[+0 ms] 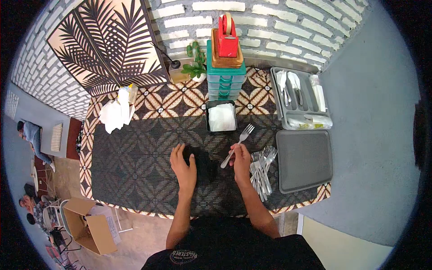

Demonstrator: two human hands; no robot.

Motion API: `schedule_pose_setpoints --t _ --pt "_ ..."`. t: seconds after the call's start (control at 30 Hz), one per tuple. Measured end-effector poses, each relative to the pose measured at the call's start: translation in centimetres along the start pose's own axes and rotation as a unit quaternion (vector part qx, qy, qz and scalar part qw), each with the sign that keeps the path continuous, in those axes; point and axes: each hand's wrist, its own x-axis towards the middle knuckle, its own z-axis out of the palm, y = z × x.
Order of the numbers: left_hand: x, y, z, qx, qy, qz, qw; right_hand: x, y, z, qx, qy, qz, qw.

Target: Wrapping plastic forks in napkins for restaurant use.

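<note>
Between the thumb and fingers of my right hand is a metal fork, its tines pointing away from me and to the right. My left hand hovers over or rests on the dark table mat; its thumb and fingers are apart with nothing in them. Just right of my right hand lies a loose pile of metal forks. Beyond my hands stands a small black tray with white napkins in it.
A grey cutlery organizer holds utensils and wrapped packets at the back right, with a flat grey tray nearer me. Stacked teal drawers carry a red tape dispenser. Crumpled white paper lies back left. People sit at far left.
</note>
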Motion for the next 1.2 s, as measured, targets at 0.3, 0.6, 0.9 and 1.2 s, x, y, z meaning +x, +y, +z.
schedule_pose_setpoints --t 0.3,0.6,0.9,1.2 --pt "7.2 5.8 8.9 -0.147 -0.075 0.132 0.977 0.8 5.4 0.8 -0.054 0.026 -0.040 0.997" --pt "10.8 5.3 13.7 0.064 -0.216 0.114 0.968 1.0 5.5 0.5 -0.025 0.041 -0.003 0.999" --pt "12.9 3.4 14.5 0.075 -0.275 0.066 0.956 0.9 5.4 0.8 -0.028 0.047 0.000 0.998" --pt "12.5 4.6 13.5 0.082 -0.259 0.142 0.952 0.8 5.0 0.6 -0.040 0.038 -0.008 0.998"
